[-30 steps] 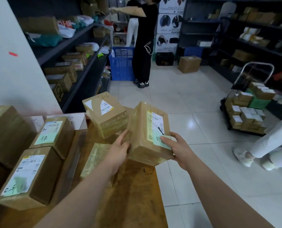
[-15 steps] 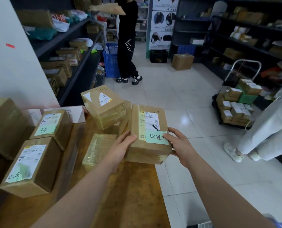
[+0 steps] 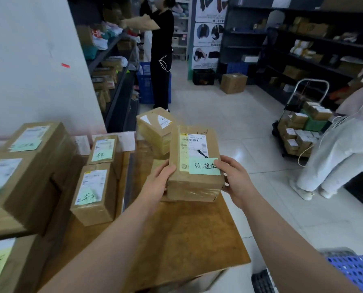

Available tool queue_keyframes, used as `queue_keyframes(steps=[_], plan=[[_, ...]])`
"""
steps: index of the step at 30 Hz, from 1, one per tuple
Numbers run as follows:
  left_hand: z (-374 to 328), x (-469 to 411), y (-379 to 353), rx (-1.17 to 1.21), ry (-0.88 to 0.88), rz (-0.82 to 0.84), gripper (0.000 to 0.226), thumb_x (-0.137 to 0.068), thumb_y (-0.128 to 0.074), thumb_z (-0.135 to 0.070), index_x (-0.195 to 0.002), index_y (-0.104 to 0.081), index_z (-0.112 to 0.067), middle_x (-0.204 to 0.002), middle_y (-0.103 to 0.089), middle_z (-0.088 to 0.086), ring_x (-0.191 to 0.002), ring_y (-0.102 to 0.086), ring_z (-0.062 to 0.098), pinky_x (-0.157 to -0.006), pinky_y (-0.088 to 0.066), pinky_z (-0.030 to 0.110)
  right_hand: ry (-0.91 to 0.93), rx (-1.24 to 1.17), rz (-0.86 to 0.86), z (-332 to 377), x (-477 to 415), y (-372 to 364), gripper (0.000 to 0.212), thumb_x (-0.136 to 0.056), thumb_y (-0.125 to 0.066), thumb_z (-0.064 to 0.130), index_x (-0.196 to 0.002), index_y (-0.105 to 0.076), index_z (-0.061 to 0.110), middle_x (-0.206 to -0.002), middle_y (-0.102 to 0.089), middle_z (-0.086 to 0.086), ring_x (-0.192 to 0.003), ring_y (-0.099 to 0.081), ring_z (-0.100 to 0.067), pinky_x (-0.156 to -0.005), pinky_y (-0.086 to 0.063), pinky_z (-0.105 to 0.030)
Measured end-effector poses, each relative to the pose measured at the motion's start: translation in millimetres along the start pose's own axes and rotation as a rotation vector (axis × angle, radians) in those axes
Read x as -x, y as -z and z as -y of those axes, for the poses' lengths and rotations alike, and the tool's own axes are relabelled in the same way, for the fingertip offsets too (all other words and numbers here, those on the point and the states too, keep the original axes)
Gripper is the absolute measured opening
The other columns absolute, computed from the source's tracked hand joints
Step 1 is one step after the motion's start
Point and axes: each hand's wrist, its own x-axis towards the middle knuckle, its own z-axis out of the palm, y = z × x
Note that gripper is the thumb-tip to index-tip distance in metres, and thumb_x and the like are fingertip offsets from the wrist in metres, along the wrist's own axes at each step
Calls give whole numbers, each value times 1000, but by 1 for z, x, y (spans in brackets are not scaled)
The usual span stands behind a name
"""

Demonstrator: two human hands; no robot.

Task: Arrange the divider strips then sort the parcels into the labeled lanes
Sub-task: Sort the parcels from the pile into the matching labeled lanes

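Note:
I hold a brown taped parcel [image 3: 194,187] with a white shipping label and a green handwritten note over the right part of the wooden table [image 3: 182,240]. My left hand [image 3: 157,182] grips its left side and my right hand [image 3: 235,180] grips its right side, thumb on the note. A second taped parcel [image 3: 155,127] sits just behind it at the table's far edge. Two smaller labeled parcels [image 3: 98,193] lie in a lane to the left, beside a dark divider strip [image 3: 128,182]. Larger labeled boxes [image 3: 26,172] fill the far left.
White paper lane labels [image 3: 125,140] lie at the table's back edge against the white wall. A person in black stands by the left shelves, another in white stands at the right near a trolley [image 3: 303,132] of boxes. A blue crate [image 3: 356,269] is at bottom right.
The parcel in my hands has come nearer to me and turned label-up. The view has shifted right and down, bringing more of the left boxes into sight.

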Motion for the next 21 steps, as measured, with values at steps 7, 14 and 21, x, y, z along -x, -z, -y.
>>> queue_keyframes(steps=[7,14,21], plan=[[-1,46,60,1,-49,-67,55,-71,-55,-66,-122,-61,-45,-99,-75,-13,-87,-73,9,-66,-55,26,13,28,66,-2,41,-59,31,-86,-69,29,-117,-62,26,-94,-76,8,-69,-71,-7,-60,-50,-29],[14,100,104,14,-38,-218,39,-82,-49,-60,-110,-64,-37,-89,-77,-11,-77,-74,10,-63,-54,30,-23,52,224,-16,71,-104,26,-88,-67,28,-114,-63,29,-95,-76,8,-79,-72,-11,-63,-51,-29],[47,162,137,-31,28,-351,40,-90,-41,-60,-105,-67,-34,-87,-76,-10,-75,-72,7,-71,-49,33,-97,97,322,-49,113,-139,17,-90,-66,29,-107,-63,31,-90,-76,10,-72,-71,-8,-61,-49,-28]])
